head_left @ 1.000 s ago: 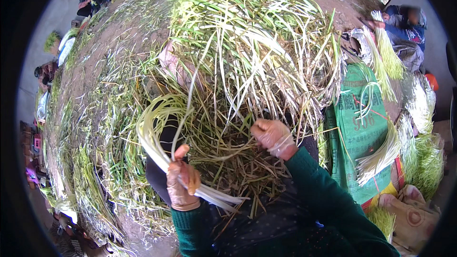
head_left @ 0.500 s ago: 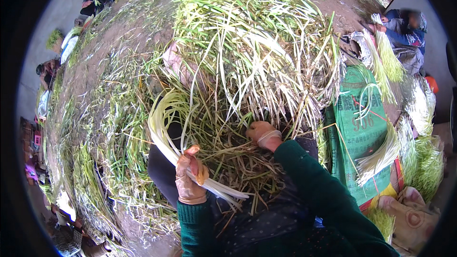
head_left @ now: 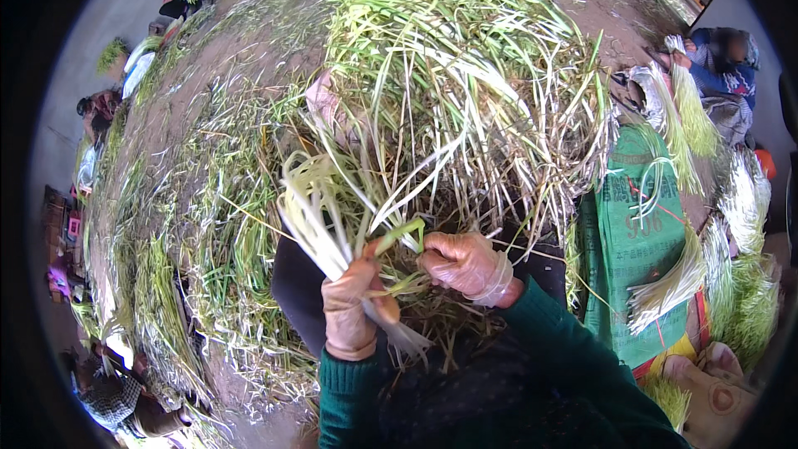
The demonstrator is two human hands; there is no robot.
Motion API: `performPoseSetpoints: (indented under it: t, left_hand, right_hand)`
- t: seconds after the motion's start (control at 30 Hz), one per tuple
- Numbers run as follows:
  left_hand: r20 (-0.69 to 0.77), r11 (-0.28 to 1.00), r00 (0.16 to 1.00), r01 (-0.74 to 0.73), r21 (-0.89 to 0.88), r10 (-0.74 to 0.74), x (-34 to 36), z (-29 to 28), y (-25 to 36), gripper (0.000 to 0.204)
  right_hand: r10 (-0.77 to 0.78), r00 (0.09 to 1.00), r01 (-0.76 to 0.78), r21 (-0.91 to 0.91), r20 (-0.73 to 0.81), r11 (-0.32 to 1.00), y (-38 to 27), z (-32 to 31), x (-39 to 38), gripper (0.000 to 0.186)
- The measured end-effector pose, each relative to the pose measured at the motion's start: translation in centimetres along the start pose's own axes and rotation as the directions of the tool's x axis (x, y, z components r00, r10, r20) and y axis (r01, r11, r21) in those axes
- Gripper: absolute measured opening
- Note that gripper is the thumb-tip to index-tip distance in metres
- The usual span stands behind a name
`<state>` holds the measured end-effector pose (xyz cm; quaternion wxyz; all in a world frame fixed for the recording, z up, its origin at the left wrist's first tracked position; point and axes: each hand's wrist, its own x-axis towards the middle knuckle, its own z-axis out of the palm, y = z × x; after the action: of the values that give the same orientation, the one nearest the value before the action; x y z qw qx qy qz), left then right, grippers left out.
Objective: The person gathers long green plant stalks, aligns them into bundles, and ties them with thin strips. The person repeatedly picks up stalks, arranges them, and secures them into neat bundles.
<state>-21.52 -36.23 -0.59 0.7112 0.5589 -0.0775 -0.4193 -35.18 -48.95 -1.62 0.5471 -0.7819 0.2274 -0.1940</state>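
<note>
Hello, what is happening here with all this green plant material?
A person in green sleeves sits before a big heap of long green stalks. The left hand grips a bundle of pale stalks. The right hand pinches one green stalk beside it. Finished bundles lie on a green sack to the right.

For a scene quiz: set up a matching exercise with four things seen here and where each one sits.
Things:
1. left hand
2. right hand
3. green sack
4. big heap of green stalks

Places:
A. flat on the ground at the right
B. gripping a pale bundle of stalks
C. piled ahead of the person
D. pinching one green stalk

Pairs: 1-B, 2-D, 3-A, 4-C
</note>
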Motion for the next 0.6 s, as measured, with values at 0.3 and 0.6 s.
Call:
performPoseSetpoints:
  t: [0.3, 0.6]
  left_hand:
    - [0.037, 0.987, 0.992, 0.118, 0.107, -0.122, 2.1, 2.0, -1.1, 0.032]
    - [0.003, 0.985, 0.999, 0.041, 0.169, -0.042, 2.7, 2.8, -2.2, 0.024]
  right_hand:
    - [0.074, 0.997, -0.073, 0.037, -0.026, 0.997, 1.1, 0.9, 0.1, 0.017]
    - [0.076, 0.997, -0.075, 0.06, -0.018, 0.995, 1.9, 1.1, 0.3, 0.015]
